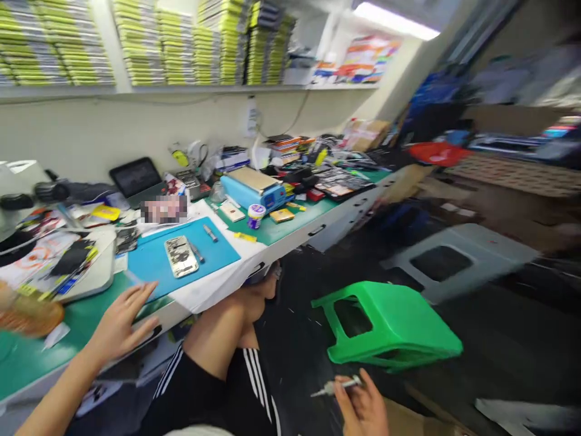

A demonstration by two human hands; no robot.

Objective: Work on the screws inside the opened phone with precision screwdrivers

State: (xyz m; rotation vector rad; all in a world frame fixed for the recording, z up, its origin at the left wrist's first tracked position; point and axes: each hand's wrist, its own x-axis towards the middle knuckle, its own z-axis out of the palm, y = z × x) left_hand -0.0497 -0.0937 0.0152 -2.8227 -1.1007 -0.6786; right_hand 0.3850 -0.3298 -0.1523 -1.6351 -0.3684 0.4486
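Observation:
My left hand (124,321) is open, fingers spread, over the front edge of the green bench top (91,351). It is near the blue work mat (157,260) and holds nothing. On the mat lies an opened phone (180,255) with its inner parts showing, beside a slim screwdriver (196,252). A second slim tool (210,233) lies toward the mat's far right. Low and to the right, above the dark floor, my right hand (361,406) is closed on a small syringe (338,386), its thin tip pointing left.
A green plastic stool (399,321) stands right of my legs, with a grey stool (472,257) behind it. On the bench are a blue heating plate (254,188), a small tub (256,215) and a tablet (137,180). Stacked boxes (177,48) fill the shelf above.

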